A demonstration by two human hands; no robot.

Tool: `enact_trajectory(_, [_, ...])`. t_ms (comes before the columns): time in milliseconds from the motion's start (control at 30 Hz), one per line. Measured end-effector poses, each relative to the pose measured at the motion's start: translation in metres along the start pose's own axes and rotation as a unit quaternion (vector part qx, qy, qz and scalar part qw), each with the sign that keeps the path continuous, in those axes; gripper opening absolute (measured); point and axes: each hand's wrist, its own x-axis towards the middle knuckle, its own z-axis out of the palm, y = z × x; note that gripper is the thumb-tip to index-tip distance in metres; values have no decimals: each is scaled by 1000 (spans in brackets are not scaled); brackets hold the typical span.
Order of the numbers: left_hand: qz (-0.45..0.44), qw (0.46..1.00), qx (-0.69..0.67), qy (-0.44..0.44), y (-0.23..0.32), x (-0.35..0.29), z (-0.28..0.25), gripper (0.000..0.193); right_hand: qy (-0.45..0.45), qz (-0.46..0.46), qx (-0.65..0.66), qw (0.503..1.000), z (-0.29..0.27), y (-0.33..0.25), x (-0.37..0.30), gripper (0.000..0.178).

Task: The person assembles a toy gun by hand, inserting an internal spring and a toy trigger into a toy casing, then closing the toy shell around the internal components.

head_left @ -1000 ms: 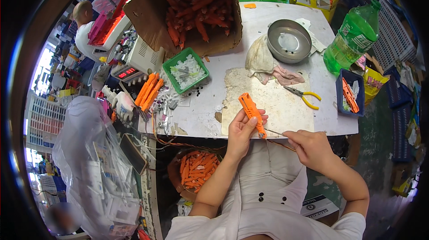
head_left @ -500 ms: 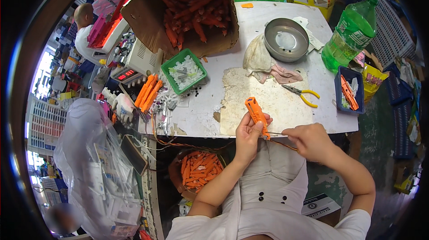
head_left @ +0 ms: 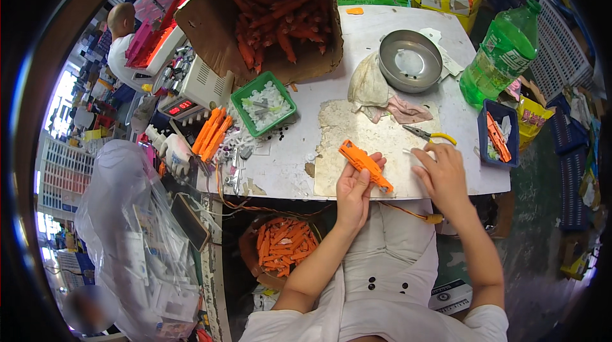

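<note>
Head view: orange plastic part in the left hand, right hand on the table by the pliers.

The left hand [head_left: 352, 190] grips a long orange plastic part [head_left: 365, 165], holding it tilted just above the worn mat [head_left: 357, 131] at the near edge of the white table [head_left: 299, 170]. The right hand [head_left: 442, 176] lies on that mat with fingers bent, apparently pinching something small and pale; I cannot tell what. Yellow-handled pliers [head_left: 428, 135] sit just beyond its fingertips. Farther back stand a metal bowl [head_left: 410, 60], a green tray [head_left: 263, 103] of small white bits and a cardboard box [head_left: 268, 17] of orange parts. A green bottle [head_left: 500, 55] stands at the right.
</note>
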Motion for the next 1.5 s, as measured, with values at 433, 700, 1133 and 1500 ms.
enact_trajectory(433, [152, 950, 266, 67, 52, -19, -33, 58, -88, -19, 195, 977, 41, -36, -1, 33])
enact_trajectory(700, [211, 721, 659, -22, 63, -11, -48, 42, -68, 99, 211, 970, 51, -21, 27, 34])
enact_trajectory(1133, [241, 667, 698, -104, 57, -2, -47, 27, -42, 45, 159, 985, 49, -50, -12, 39])
enact_trajectory(1500, [238, 635, 716, -165, 66, 5, -41, 23, -62, 21, 143, 988, 59, -52, 0, 30])
